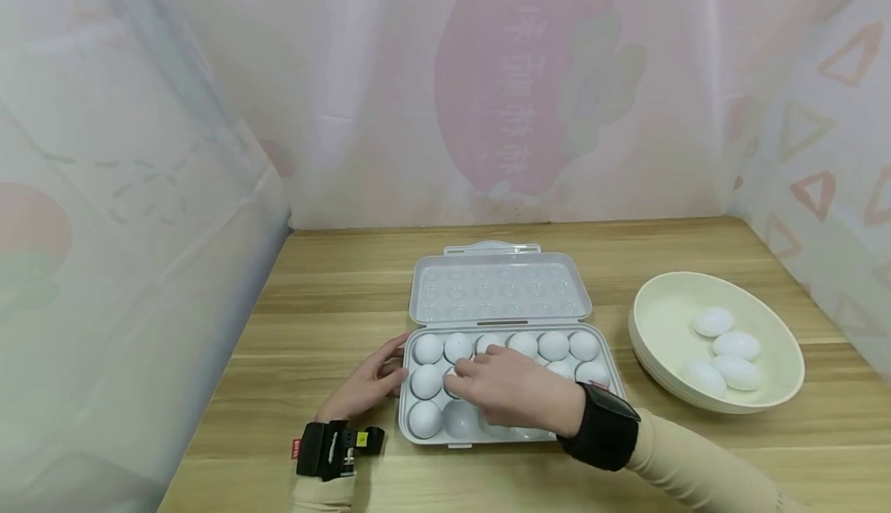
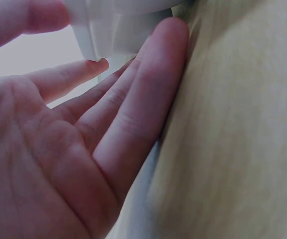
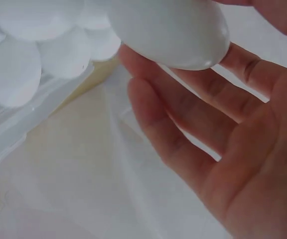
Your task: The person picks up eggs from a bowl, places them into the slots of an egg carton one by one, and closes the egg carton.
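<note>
Four eggs lie in the pale bowl on the right of the worktop; the egg tray sits in the middle, its lid folded back behind it. The step in hand looks like filling the tray egg by egg. Above the tray, the right hand cradles one white egg between thumb and bent fingers, spread only as wide as the shell. The left hand lies along the tray's left side, fingers fairly straight, touching the edge, probably to steady it. An empty cup shows in the front row, so the next move seems to call for lowering the held egg gently into a free cup; which one, I cannot tell.
</note>
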`<action>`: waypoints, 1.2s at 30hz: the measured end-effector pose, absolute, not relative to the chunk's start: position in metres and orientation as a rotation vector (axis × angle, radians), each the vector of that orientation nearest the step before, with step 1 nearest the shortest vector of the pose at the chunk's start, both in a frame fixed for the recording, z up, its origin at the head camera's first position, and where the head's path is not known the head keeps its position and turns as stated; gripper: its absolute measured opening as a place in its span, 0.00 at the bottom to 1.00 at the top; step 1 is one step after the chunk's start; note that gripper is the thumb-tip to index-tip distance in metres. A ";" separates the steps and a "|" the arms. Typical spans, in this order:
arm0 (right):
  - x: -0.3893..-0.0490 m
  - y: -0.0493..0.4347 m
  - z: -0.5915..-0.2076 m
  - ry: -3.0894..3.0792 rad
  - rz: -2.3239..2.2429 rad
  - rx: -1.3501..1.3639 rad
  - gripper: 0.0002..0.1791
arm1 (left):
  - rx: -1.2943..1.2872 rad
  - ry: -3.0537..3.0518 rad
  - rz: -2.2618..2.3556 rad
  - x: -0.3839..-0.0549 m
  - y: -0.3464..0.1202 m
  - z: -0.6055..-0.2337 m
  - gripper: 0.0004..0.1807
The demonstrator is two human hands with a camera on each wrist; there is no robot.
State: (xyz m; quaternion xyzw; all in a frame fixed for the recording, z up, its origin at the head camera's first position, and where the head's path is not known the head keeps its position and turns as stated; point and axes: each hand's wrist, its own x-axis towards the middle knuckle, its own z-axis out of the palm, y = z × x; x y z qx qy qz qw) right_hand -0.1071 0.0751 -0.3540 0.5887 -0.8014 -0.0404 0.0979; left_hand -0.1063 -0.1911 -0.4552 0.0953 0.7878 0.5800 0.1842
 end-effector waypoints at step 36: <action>-0.101 0.064 -0.399 -1.964 -0.274 1.871 0.04 | 0.327 2.177 1.662 -0.108 -0.193 -0.455 0.31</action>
